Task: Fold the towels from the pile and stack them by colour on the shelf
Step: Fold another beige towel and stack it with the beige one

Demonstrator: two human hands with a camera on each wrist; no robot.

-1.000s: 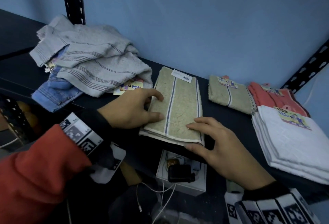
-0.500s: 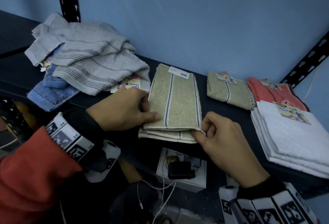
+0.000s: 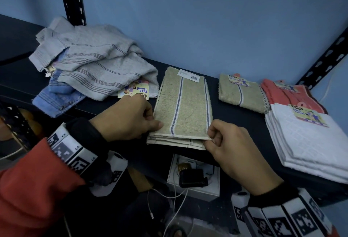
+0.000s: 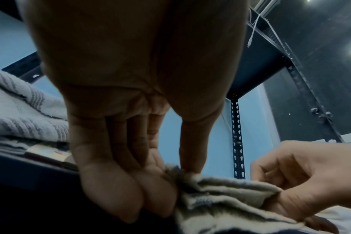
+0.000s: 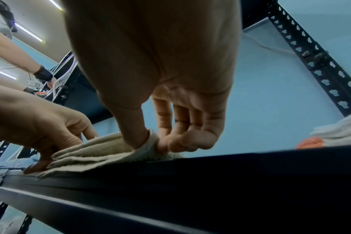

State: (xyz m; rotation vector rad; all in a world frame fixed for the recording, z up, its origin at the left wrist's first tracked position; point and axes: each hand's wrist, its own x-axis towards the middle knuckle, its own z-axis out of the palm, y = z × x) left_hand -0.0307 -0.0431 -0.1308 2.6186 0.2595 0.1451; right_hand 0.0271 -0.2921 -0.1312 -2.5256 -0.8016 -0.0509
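Since the earlier frame, both near corners of the beige towel (image 3: 183,104) at the shelf (image 3: 243,123) edge have been pinched up, one by the left hand (image 3: 128,120), one by the right hand (image 3: 231,150). If the corners are raised unevenly, the stacked layers could be slid apart, or the grey pile (image 3: 94,61) behind could be snagged.

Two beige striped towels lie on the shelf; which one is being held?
The longer beige striped towel, mid-shelf: left hand and right hand pinch its near corners. The smaller folded beige towel lies untouched.

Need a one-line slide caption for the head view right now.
Left hand and right hand pinch the near corners of a folded beige towel on the shelf.
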